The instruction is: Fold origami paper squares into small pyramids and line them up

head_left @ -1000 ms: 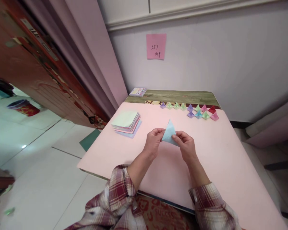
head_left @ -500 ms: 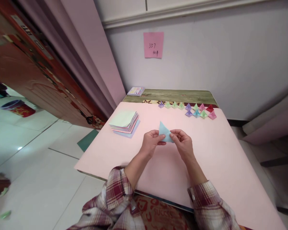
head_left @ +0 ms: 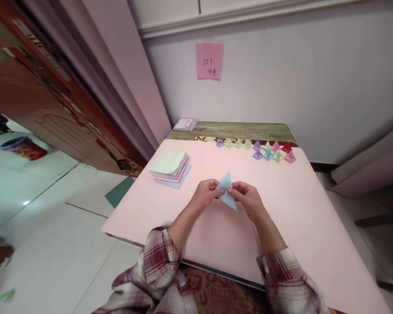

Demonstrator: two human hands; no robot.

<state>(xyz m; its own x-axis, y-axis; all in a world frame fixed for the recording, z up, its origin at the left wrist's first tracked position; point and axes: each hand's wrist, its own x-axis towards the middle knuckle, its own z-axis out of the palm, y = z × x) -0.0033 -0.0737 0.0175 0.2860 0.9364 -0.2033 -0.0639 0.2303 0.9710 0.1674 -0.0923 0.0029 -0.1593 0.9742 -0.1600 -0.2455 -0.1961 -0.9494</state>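
Observation:
A folded piece of light blue paper (head_left: pixel 228 199) is held between my two hands above the pink-covered table (head_left: pixel 209 237). It has a narrow, pointed shape, one tip up and the other slanting down to the right. My left hand (head_left: pixel 208 192) pinches its left side, thumb on the near face. My right hand (head_left: pixel 245 194) pinches the right side, its thumb close to the left one. The fingers behind the paper are partly hidden. Beyond my hands, several small folded paper pieces (head_left: pixel 267 154) in purple, green, blue, pink and red stand in rows.
A stack of coloured paper sheets (head_left: pixel 168 163) lies at the table's left. A small booklet or pack (head_left: pixel 185 124) rests at the back left corner. A pink note (head_left: pixel 209 61) hangs on the wall. On the floor at the left stands a bucket (head_left: pixel 23 148).
The blue paper has turned between my hands: its wide triangular shape now appears as a narrow one with a tip pointing down right. Both thumbs have come closer together.

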